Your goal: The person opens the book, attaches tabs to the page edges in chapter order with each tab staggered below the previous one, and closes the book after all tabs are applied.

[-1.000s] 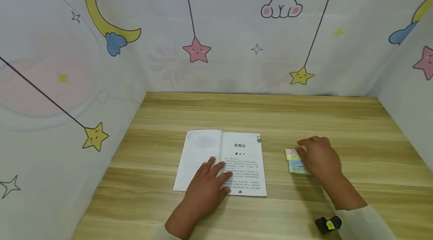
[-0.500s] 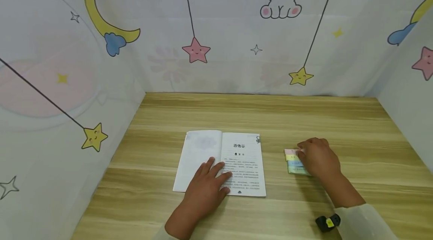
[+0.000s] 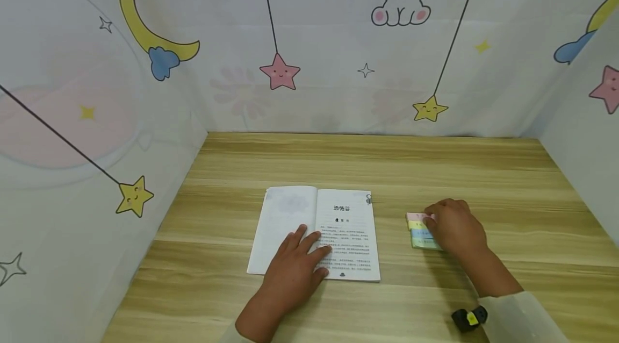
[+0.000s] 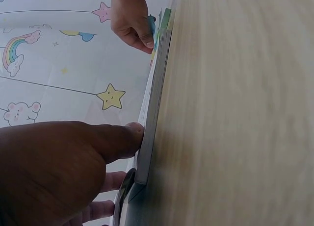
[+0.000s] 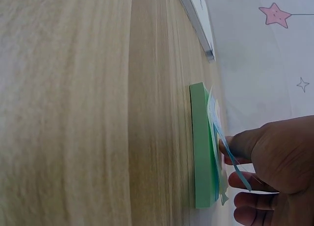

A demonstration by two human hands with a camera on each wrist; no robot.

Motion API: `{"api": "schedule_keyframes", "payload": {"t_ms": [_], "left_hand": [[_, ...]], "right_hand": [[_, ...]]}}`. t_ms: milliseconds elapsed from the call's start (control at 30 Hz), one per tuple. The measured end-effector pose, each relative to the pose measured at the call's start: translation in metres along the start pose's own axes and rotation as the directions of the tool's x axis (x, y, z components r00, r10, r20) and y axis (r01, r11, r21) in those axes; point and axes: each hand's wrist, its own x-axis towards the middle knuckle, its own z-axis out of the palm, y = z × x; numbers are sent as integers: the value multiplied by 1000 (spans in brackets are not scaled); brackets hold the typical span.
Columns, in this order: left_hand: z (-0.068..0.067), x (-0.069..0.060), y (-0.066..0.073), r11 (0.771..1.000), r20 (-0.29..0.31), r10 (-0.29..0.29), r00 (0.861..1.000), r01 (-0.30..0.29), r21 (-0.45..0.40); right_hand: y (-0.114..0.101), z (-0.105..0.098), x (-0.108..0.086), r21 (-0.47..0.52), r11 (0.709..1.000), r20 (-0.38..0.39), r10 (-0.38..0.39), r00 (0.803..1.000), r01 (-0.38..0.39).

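Note:
An open book point(image 3: 350, 241) with printed text lies flat on the table. My left hand point(image 3: 292, 270) rests across its lower middle with the fingers spread, and in the left wrist view the thumb point(image 4: 120, 140) lies along the book's edge. To the right is a pad of sticky notes point(image 3: 422, 234) in pink, yellow, blue and green strips. My right hand point(image 3: 456, 227) is over it, thumb and index finger pinching at the pink and yellow strips. In the right wrist view, a loose blue strip point(image 5: 223, 133) stands up from the green pad point(image 5: 201, 147) beside the fingers; the fingertips' exact hold is partly hidden.
The wood-grain table point(image 3: 367, 160) is enclosed by white cloth walls point(image 3: 329, 20) printed with stars, moons and a rabbit. A small black device with a yellow mark point(image 3: 469, 319) is at the right sleeve point(image 3: 517, 316). Table surface separates the book from the sticky notes.
My right hand has lowered slightly toward me at the top strips, its thumb and index finger drawing closer together. The left hand and the book stay where they were.

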Motion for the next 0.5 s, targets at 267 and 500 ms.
{"api": "schedule_keyframes", "payload": {"t_ms": [267,500], "left_hand": [[-1,0,0,1000,-3,0,1000,0,-6],[-2,0,1,1000,0,-4,1000,4,-4]], "right_hand": [[1,1,1,-18,999,5,-32,999,32],[0,0,1,-27,999,4,-35,999,35]]}}
